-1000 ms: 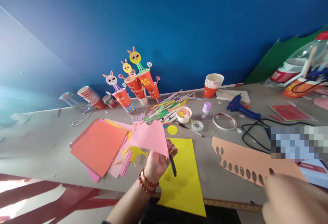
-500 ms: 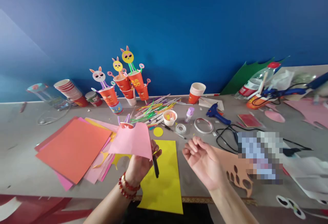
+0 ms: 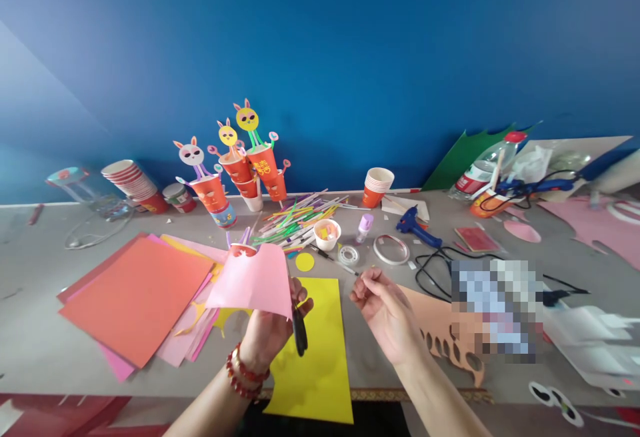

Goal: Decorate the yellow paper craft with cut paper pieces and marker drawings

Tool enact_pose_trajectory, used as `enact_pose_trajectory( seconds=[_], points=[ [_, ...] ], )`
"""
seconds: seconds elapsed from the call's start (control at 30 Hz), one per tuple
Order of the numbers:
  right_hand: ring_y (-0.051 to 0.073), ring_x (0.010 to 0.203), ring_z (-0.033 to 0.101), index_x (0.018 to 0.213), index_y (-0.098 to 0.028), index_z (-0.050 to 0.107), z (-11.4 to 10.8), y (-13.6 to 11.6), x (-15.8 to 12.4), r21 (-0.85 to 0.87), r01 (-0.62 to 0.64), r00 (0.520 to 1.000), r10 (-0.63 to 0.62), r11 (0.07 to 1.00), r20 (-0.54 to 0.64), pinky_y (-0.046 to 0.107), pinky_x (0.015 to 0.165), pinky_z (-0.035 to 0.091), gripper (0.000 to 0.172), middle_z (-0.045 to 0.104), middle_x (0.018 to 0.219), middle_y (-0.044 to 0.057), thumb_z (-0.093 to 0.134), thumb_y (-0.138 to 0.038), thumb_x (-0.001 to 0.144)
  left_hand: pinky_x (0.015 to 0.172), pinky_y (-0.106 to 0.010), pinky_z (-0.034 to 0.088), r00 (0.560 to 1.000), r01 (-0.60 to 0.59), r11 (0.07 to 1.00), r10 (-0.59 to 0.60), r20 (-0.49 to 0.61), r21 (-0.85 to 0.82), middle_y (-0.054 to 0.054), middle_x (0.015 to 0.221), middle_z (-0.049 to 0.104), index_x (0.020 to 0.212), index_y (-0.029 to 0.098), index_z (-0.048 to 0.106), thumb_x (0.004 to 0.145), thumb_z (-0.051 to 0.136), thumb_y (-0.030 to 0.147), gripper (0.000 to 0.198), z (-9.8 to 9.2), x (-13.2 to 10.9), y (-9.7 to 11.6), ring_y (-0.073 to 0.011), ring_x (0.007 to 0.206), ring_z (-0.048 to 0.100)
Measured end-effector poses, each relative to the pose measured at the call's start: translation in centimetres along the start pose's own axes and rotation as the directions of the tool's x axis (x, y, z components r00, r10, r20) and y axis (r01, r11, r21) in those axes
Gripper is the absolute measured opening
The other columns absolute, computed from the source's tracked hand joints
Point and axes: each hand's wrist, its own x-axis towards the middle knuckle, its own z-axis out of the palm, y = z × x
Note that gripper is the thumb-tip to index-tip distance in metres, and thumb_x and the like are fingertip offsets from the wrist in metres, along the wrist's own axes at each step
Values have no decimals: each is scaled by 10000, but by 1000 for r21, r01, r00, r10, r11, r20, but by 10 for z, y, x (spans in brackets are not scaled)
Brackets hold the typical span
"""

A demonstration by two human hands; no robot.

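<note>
My left hand [image 3: 273,337], with a red beaded bracelet at the wrist, holds a sheet of pink paper [image 3: 250,280] above the table. A black handle [image 3: 299,332], perhaps of scissors, sticks down from the same hand; the rest of that tool is hidden. My right hand [image 3: 383,314] hovers apart from the paper, its fingers curled in and thumb against them. Whatever sits between those fingertips, if anything, is too small to name. Below and between the hands lies a yellow sheet [image 3: 320,357], and a yellow paper disc [image 3: 305,262] rests behind it.
Coloured paper sheets [image 3: 140,297] are piled at left. Behind stand rabbit-faced paper cups [image 3: 210,194], loose pipe cleaners or sticks [image 3: 295,220] and a small paper cup [image 3: 327,236]. Rightward lie a tape roll [image 3: 391,250], a blue glue gun [image 3: 419,227] with black cable, and cut orange paper [image 3: 435,320].
My right hand's fingers have curled in more closely. The pink paper has shifted slightly in my left hand, and the whole view has moved a little.
</note>
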Motion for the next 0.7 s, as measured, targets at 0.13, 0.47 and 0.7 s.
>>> enact_pose_trajectory(
  seconds=[0.13, 0.47, 0.7],
  points=[
    [131, 615, 527, 629, -187, 590, -6, 10, -2, -303, 120, 991, -98, 945, 88, 246, 586, 415, 117, 574, 672, -9, 619, -156, 738, 810, -332, 516, 1000, 9, 1000, -9, 0, 30, -2, 790, 525, 773, 163, 650, 818, 744, 269, 149, 8, 0, -2, -142, 767, 521],
    [141, 632, 493, 862, -194, 575, 3, 30, -20, -722, 172, 943, 100, 670, 318, 250, 567, 375, 212, 555, 767, 4, 611, -396, 915, 760, -373, 544, 969, -105, 975, 144, -199, 196, -34, 720, 626, 674, 215, 636, 710, 707, 279, 102, 24, 16, -16, -203, 730, 608],
    [79, 531, 378, 816, -168, 622, 3, 52, -19, -448, -128, 924, 270, 885, 270, 203, 478, 299, 408, 508, 698, -20, 634, -571, 874, 591, -313, 498, 935, -104, 937, 206, -288, 333, -28, 597, 624, 709, 222, 647, 744, 651, 333, 117, 25, 18, -25, -212, 652, 620]
  ],
)
